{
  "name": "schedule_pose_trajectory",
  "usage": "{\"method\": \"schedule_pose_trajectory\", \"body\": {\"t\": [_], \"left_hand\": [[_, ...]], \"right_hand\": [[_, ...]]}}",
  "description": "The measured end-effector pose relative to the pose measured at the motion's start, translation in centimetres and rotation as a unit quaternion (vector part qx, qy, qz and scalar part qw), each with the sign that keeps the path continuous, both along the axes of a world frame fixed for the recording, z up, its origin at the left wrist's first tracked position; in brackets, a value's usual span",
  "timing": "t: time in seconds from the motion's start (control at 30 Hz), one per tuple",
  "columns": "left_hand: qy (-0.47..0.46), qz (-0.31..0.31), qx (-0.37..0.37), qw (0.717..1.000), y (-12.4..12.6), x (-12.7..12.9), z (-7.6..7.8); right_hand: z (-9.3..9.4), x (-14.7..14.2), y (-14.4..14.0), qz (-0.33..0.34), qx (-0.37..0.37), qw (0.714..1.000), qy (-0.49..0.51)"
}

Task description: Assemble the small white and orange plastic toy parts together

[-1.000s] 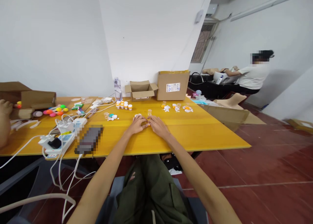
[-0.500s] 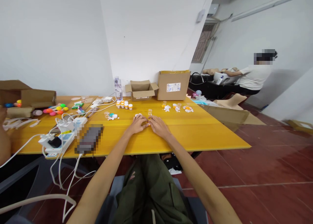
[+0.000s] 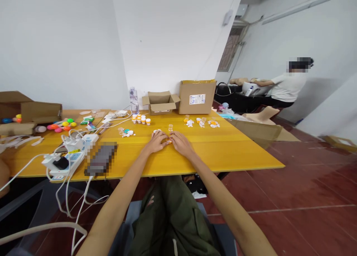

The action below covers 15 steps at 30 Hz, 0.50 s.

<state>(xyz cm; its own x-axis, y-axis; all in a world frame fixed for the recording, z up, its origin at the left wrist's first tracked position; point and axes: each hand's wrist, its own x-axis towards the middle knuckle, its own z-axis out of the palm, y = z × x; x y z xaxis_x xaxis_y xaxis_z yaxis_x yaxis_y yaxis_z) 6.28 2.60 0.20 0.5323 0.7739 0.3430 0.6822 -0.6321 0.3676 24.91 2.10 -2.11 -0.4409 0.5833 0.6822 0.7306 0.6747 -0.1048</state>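
Observation:
My left hand (image 3: 156, 143) and my right hand (image 3: 181, 143) meet low over the middle of the table (image 3: 223, 152). Their fingers are bent and closed around a small orange-and-white plastic part (image 3: 169, 141), mostly covered by the fingertips. Just past my right fingertips stands a small clear plastic cup (image 3: 170, 127). Some white pieces (image 3: 157, 130) lie just beyond my left fingers, partly hidden by them. Farther back, several small orange-and-white capped jars (image 3: 139, 119) stand grouped together.
Loose small parts lie in piles, a teal-and-white one (image 3: 128, 132) at left and white-and-orange ones (image 3: 201, 122) at right. Behind are an open carton (image 3: 161, 106), a closed carton (image 3: 196, 99) and a water bottle (image 3: 134, 99). Left: a power strip (image 3: 75, 157) with cables and a phone (image 3: 102, 157). A person (image 3: 290, 85) sits far right.
The view has shifted slightly. Both hands stay together at the same spot on the small part, with barely any finger movement. At the far left edge, another person's arm has drawn lower.

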Motion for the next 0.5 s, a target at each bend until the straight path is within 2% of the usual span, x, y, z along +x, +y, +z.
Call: {"method": "schedule_pose_trajectory", "body": {"t": [0.5], "left_hand": [[0.004, 0.002, 0.0, 1.0, 0.13, 0.03, -0.26]], "right_hand": [[0.15, 0.03, 0.06, 0.019, -0.007, 1.0, -0.013]]}}
